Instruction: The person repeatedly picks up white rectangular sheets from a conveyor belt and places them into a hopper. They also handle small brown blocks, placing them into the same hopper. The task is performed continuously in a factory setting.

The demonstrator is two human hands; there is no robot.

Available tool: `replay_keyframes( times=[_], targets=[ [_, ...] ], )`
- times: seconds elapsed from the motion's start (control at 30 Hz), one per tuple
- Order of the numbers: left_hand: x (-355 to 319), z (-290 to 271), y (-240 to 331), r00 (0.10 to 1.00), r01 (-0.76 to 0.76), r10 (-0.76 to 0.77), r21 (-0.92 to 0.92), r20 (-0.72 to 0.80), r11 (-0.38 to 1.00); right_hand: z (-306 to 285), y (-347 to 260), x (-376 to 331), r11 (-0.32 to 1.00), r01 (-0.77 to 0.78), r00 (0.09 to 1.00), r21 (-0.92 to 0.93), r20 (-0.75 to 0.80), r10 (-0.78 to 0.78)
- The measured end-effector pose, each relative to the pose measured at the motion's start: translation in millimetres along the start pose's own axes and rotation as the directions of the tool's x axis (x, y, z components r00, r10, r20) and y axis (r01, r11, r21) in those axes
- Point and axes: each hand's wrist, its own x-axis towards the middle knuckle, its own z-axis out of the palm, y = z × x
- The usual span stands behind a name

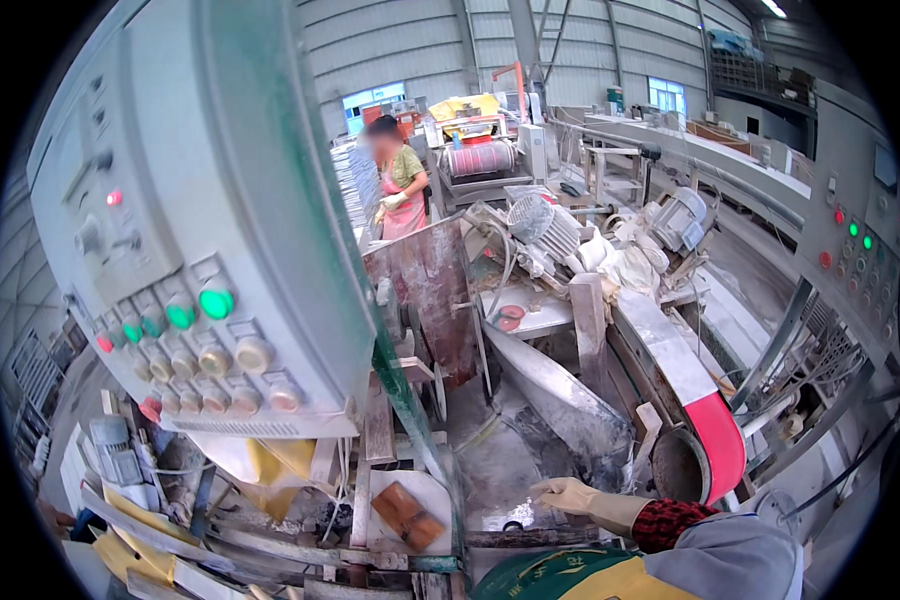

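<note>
My right hand (570, 495), in a cream glove with a dark red knitted cuff at the wrist, reaches in from the lower right. Its fingers point left, loosely stretched and slightly bent, and I see nothing held in them. Below the fingertips lies a small dark ring-shaped thing (513, 525) on a wet, dusty surface. Just above the hand slopes a grey dust-coated metal trough or guard (565, 395). To its right a red belt (717, 450) wraps round the end of a machine beside a round, dirty drum opening (680, 467). My left hand is outside the picture.
A large grey control cabinet (300, 250) with lit green buttons stands close on the left; another panel (855, 230) is at the right. Dusty motors (545, 225) sit ahead. A co-worker (402, 180) stands beyond a brown board (430, 290). A reddish-brown piece (407, 517) lies lower left.
</note>
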Motion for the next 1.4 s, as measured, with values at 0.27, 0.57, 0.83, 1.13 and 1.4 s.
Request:
replay_keyframes(
  times=[0.27,0.57,0.83,1.13,1.4],
  targets=[
    [44,119,-70,0.788,-0.057,0.121,0.124,-0.604,0.991,21,13,-3,0.993,-0.007,1.000,-0.121,-0.027,0.004],
    [37,86,-50,0.971,-0.083,0.061,-0.090,-0.230,0.992,32,18,-12,0.978,-0.014,1.000,-0.210,-0.007,0.013],
    [37,129,-61,0.926,-0.259,0.235,-0.044,-0.297,0.965,42,4,-12,0.956,-0.086,0.991,-0.279,0.078,0.112],
    [27,164,-68,0.864,-0.390,0.399,0.094,-0.308,0.916,40,73,-10,0.963,-0.063,0.996,-0.263,0.036,0.076],
    [17,158,-78,0.844,-0.437,0.483,0.223,-0.233,0.872,33,63,-31,0.963,-0.082,0.996,-0.258,0.018,0.090]
  ],
)
